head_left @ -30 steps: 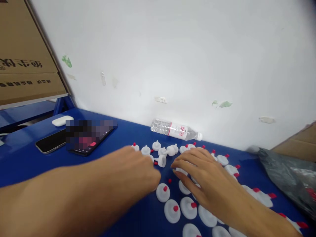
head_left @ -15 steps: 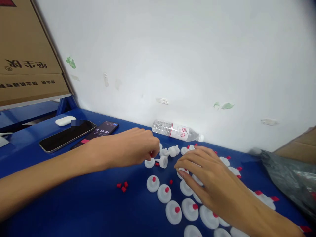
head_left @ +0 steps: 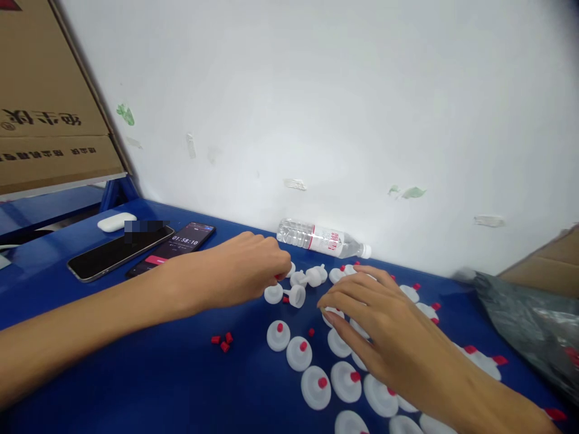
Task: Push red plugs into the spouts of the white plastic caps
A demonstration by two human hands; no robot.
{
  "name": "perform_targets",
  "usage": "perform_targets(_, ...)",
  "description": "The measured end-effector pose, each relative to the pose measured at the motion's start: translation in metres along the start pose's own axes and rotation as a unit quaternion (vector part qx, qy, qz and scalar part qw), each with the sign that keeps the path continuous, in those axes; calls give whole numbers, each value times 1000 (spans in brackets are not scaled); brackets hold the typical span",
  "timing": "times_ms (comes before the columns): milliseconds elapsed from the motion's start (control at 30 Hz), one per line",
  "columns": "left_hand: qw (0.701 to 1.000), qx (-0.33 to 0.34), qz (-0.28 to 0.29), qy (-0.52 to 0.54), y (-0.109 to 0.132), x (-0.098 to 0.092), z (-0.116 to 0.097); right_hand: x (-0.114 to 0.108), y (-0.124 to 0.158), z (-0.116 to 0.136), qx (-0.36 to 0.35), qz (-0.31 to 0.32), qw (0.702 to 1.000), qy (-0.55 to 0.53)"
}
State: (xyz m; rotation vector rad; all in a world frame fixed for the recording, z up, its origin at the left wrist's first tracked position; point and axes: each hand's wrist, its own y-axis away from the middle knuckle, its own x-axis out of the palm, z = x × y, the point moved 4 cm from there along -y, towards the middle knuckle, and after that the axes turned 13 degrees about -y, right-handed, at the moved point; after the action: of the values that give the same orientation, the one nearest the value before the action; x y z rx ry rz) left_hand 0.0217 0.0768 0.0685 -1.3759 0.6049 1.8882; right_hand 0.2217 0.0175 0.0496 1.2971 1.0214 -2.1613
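My left hand (head_left: 253, 268) is closed above the blue table, with a bit of red showing under its fingertips, probably a small red cap. Just right of it lie white nozzle pieces without caps (head_left: 297, 295). My right hand (head_left: 371, 319) hovers with fingers spread over white round lids; its thumb and fingertips are near one lid, and the palm hides others. Lids with red tips, such as one (head_left: 315, 387), stand in rows below and around it. Loose red caps (head_left: 225, 346) lie left of the lids, and a single red cap (head_left: 311, 332) sits among them.
Against the wall lies a clear bottle (head_left: 323, 238). Two phones (head_left: 120, 253) (head_left: 178, 244) and a white case (head_left: 116, 222) are at the left, below a cardboard box (head_left: 54, 141). A grey plastic bag (head_left: 525, 325) is at the right.
Both hands keep nearly the same pose over the table. The whole view has shifted slightly, and the phone timer has advanced by one second.
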Motion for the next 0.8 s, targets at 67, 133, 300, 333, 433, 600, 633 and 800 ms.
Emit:
perform_targets(67,1000,1,1,-7,1,1,-1,0,0,0,-2,3,1000,-3)
perform_targets(133,1000,3,9,-11,1,2,-2,-1,-1,1,-3,5,1000,-3)
perform_targets(300,1000,-5,8,-7,0,0,-5,-1,-1,1,-3,5,1000,1)
perform_targets(333,1000,-8,11,-9,-1,0,-6,-1,-1,1,-4,5,1000,2)
perform_targets(433,999,-16,23,-23,-1,-1,-8,1,0,0,-6,5,1000,6)
perform_targets(600,999,-39,-10,0,-2,-20,-10,-5,2,1,-4,-62,997,42)
perform_targets(633,998,-48,-32,22,-3,-26,-10,-7,2,1,-4,-79,996,49)
perform_targets(800,950,-61,-220,215,-3,-54,-16,-16,1,2,27,-131,988,72)
